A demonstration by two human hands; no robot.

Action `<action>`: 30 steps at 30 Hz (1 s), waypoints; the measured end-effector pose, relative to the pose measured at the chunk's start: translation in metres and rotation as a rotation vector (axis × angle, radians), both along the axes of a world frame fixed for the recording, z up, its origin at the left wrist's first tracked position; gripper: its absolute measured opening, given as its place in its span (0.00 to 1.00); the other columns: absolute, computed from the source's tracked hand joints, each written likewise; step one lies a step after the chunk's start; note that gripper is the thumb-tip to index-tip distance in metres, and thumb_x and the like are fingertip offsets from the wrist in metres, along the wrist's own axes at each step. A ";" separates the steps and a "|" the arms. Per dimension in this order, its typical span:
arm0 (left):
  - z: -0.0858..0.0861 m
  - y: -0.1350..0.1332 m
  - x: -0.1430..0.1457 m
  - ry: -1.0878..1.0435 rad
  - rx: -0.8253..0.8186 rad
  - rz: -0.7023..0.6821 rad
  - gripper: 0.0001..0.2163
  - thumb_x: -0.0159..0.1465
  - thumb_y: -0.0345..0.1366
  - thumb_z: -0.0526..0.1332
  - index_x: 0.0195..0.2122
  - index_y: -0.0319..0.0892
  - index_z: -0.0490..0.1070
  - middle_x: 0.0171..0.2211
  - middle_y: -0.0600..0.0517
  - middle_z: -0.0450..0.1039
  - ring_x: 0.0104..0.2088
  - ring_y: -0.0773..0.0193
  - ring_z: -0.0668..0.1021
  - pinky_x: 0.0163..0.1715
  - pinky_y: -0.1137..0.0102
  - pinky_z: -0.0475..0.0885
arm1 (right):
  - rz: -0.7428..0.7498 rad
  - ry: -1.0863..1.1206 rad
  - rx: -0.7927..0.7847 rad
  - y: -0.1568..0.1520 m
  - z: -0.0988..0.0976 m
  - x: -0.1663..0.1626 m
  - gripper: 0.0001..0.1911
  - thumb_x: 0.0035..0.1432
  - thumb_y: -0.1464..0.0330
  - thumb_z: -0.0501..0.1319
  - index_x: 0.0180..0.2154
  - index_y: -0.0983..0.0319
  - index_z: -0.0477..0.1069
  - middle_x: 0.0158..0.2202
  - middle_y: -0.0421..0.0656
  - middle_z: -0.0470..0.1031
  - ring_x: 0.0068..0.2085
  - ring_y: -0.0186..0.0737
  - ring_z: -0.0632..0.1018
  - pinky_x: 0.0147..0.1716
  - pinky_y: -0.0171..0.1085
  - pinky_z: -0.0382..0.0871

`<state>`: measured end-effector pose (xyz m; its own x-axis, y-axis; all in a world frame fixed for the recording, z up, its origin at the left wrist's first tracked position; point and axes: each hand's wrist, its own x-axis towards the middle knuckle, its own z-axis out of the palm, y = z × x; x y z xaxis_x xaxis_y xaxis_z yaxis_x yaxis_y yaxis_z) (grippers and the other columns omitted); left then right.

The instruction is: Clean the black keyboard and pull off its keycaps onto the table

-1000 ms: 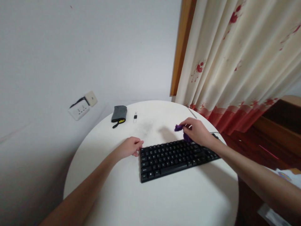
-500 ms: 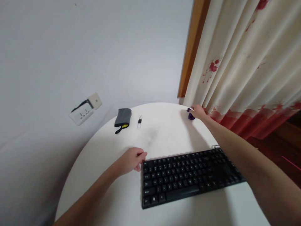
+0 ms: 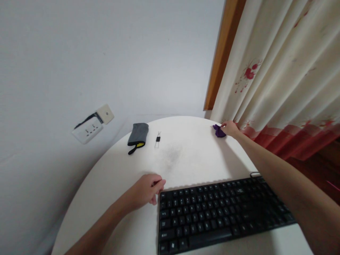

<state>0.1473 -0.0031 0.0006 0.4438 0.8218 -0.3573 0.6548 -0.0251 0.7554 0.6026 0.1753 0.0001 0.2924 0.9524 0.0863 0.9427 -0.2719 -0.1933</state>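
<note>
A small crumpled purple cloth (image 3: 219, 131) lies by the far right edge of the round white table (image 3: 196, 156). My right hand (image 3: 229, 128) reaches over to it, with thumb and fingertips pinched together on its right side. Beside the top left corner of the black keyboard (image 3: 212, 212), my left hand (image 3: 148, 188) rests on the table with its fingers curled in. Nothing shows in that left hand. My right forearm passes above the keyboard's right end and hides part of it.
Towards the back left of the table lie a folded grey cloth (image 3: 138, 134) with a black loop and a black binder clip (image 3: 158, 139). A wall with a socket (image 3: 89, 129) borders the left side; a floral curtain (image 3: 265, 81) hangs at the right.
The purple cloth looks more spread out on the table, and my right hand is now at its right side. My left hand stays by the keyboard corner. The view has shifted slightly.
</note>
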 end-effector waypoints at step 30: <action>-0.005 0.000 0.001 -0.095 0.038 0.033 0.18 0.63 0.50 0.54 0.29 0.40 0.69 0.26 0.52 0.73 0.17 0.67 0.74 0.16 0.74 0.65 | 0.286 -0.180 -0.001 -0.047 0.022 -0.089 0.20 0.66 0.67 0.52 0.56 0.67 0.68 0.60 0.59 0.66 0.61 0.55 0.66 0.58 0.50 0.59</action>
<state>0.1480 -0.0032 -0.0049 0.4469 0.8485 -0.2832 0.5814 -0.0349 0.8128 0.5140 0.1281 0.0223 -0.0065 0.9937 0.1115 0.9998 0.0084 -0.0170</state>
